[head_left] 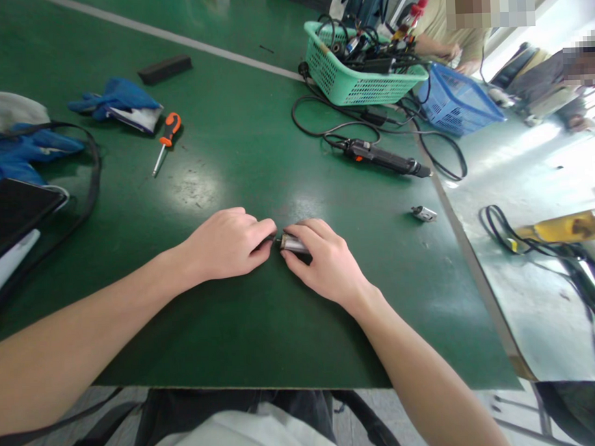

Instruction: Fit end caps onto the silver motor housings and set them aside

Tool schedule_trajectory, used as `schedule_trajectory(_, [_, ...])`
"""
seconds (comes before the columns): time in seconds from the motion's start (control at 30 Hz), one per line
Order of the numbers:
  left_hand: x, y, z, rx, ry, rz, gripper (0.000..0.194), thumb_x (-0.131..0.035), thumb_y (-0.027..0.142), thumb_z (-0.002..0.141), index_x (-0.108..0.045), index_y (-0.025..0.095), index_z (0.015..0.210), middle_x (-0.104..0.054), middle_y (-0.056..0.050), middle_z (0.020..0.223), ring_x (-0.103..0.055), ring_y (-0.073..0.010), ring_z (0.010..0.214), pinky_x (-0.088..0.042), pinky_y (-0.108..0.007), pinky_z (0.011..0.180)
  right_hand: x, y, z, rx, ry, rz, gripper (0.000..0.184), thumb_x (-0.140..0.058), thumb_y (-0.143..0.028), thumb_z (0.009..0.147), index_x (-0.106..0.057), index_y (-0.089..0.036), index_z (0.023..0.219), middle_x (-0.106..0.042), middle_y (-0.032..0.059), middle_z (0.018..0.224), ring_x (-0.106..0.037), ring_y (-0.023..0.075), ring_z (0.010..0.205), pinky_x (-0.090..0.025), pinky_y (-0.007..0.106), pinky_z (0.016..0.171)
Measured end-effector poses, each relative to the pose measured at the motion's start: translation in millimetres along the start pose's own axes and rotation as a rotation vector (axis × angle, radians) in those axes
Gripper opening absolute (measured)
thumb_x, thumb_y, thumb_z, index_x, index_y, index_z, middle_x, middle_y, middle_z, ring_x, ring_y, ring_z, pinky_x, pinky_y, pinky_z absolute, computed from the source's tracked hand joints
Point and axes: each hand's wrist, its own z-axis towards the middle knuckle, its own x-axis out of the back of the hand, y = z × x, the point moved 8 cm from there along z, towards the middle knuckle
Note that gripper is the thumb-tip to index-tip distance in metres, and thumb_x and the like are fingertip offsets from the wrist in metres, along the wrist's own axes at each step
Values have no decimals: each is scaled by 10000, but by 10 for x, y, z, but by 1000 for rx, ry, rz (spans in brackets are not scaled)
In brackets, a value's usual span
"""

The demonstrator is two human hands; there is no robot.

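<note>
Low over the green tabletop [242, 329], my right hand [330, 257] is closed around a small silver metal part [294, 243], shaped like a short motor body. Its left end points at my left hand [230, 241]. That hand is closed in a pinch at thumb and forefinger, where a thin dark piece [272, 238] shows; most of it is hidden. A slim dark tip bridges the narrow gap between both hands, and whether it joins the silver part I cannot tell. Off to the right lies another small silver metal part [424, 213].
A black electric screwdriver [380, 158] lies corded beside a green basket [371, 84] of tools and a blue basket [459, 103]. An orange-handled screwdriver [167, 136], blue gloves [115, 99], a black block [165, 69] and a dark tablet-like device [21, 210] are leftward. A co-worker [447, 35] sits beyond.
</note>
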Motion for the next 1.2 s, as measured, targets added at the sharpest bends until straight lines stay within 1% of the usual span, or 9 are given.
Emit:
schedule_trajectory(0.23, [8,8,6,-8,-3,3,216,-494,276,982,-678,178,926,-702,-39,702,-631,-186,625,-477,-332,693,-7,8,-4,-1,-2,2,235,-633,-252,974,-671,-190,1198,-702,115,1107,-653,282,1042,-579,440,947])
schedule_trajectory(0.37, [-15,6,-1,-5,-28,4,239,-475,298,997,-674,179,942,-700,-41,714,-640,-202,636,-482,-349,698,-11,14,-6,-4,-7,-4,233,-630,-260,978,-671,-200,1200,-700,108,1104,-650,276,1038,-577,438,943])
schedule_trajectory(0.57, [-57,-4,-4,6,-63,-4,260,-455,313,1008,-675,183,959,-703,-46,735,-650,-215,658,-485,-358,708,-3,1,4,7,-2,-4,232,-632,-249,975,-672,-171,1190,-699,118,1094,-649,281,1034,-573,430,936])
schedule_trajectory(0.8, [-44,4,-4,-8,-56,-15,257,-461,310,1023,-674,180,962,-700,-41,736,-642,-204,657,-471,-349,708,-5,1,3,5,-7,2,232,-631,-249,977,-664,-188,1199,-697,110,1104,-653,279,1046,-570,432,949])
schedule_trajectory(0.97, [-21,17,-6,-42,-41,-35,279,-447,300,1054,-680,174,968,-698,-37,734,-632,-187,657,-456,-334,707,-4,-33,13,22,-9,19,236,-623,-248,993,-643,-195,1222,-691,113,1127,-648,276,1056,-571,443,965])
schedule_trajectory(1.1, [8,10,2,-43,-37,-53,273,-451,296,1068,-681,169,995,-702,-34,749,-635,-187,664,-448,-334,707,-9,-80,22,55,-55,-6,274,-579,-232,1033,-601,-187,1301,-680,132,1207,-629,275,1115,-553,457,1015])
schedule_trajectory(1.2, [35,6,13,-45,-42,-52,245,-500,297,1054,-657,172,913,-692,-31,742,-633,-194,660,-441,-343,697,-4,-129,33,104,-115,-78,269,-522,-234,1065,-596,-178,1318,-672,146,1223,-617,271,1107,-555,453,998])
